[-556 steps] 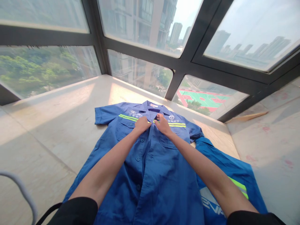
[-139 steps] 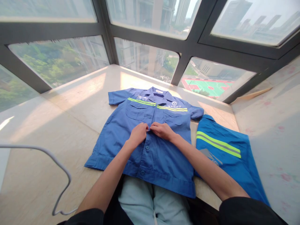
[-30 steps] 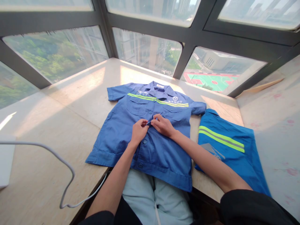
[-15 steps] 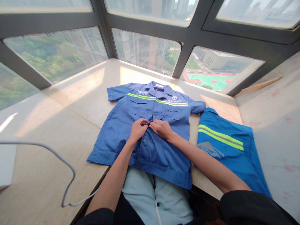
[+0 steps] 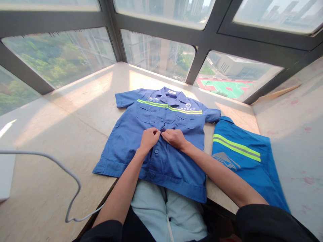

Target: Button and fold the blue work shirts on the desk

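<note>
**Blue work shirt [image 5: 174, 159] pinched at mid-front**

And here it lies, front up across the pale sill [image 5: 52, 141], collar towards the windows [image 5: 156, 53], lower hem reaching past the edge over the light trousers [image 5: 169, 211]. In at the middle: the left hand [image 5: 149, 138] has the front opening in a tight pinch, the right hand [image 5: 176, 138] takes it just as narrowly from the other side, fingertips nearly meeting! Is there a button in there? Cannot tell; the fingers cover it.

Now look at this shirt! Short sleeves out wide, yellow-green striping [image 5: 185, 110] right across the chest, a flapped pocket [image 5: 148, 114] on each side. A white gear emblem [image 5: 188, 105] sits above the lettering on the right; the white print on the left is too blurred to read. There's a small pale label [image 5: 172, 91] inside the collar, and two dark buttons [image 5: 156, 151] show below the hands, the cloth creasing around the grip. Close against the right sleeve, a brighter blue garment [image 5: 239, 164], striped too, with a grey logo.
</note>
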Tool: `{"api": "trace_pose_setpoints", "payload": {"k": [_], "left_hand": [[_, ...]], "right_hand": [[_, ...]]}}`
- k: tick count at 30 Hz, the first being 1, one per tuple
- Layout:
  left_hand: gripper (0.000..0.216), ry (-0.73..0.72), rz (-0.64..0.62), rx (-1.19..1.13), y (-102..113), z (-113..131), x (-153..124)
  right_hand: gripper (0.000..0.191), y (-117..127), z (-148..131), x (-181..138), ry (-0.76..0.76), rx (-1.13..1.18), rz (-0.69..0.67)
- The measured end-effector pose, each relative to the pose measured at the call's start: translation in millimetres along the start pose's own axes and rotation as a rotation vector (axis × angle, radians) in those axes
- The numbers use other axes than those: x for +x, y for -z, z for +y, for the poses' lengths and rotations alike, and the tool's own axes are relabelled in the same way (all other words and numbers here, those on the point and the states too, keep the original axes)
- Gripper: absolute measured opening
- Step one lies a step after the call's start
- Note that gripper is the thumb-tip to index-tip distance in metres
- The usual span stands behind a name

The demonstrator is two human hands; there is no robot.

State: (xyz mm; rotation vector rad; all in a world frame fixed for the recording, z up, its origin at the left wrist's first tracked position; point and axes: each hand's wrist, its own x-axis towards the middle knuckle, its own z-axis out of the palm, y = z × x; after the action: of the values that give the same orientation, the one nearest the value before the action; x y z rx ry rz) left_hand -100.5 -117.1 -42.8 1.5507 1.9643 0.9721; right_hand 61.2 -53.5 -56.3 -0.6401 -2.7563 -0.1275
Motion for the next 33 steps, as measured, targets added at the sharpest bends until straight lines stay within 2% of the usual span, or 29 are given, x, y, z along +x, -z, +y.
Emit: {"api": "trace_pose_setpoints", "payload": {"k": [6,18,25,28,31,33], "left_hand": [[0.018,0.034,0.018,0.006,-1,-3,3],[0.017,0.026,0.053,0.019,-1,1,-1],[0.014,-0.138,0.031,-0.029,2,-7,13],[0.018,-0.173,-0.056,-0.027,2,-13,22],[0.023,-0.161,-0.167,-0.019,3,-16,30],[0.025,-0.135,-0.195,0.008,4,-14,32]], "right_hand": [[0.040,-2,5,-3,0.066,0.072,0.120],[0.035,-7,15,-5,0.198,0.042,0.171],[0.033,-6,16,-5,0.258,0.012,0.159],[0.033,-6,16,-5,0.273,-0.030,0.167],[0.031,-6,16,-5,0.298,-0.049,0.203],[0.029,-7,17,-5,0.311,-0.054,0.222]]}}
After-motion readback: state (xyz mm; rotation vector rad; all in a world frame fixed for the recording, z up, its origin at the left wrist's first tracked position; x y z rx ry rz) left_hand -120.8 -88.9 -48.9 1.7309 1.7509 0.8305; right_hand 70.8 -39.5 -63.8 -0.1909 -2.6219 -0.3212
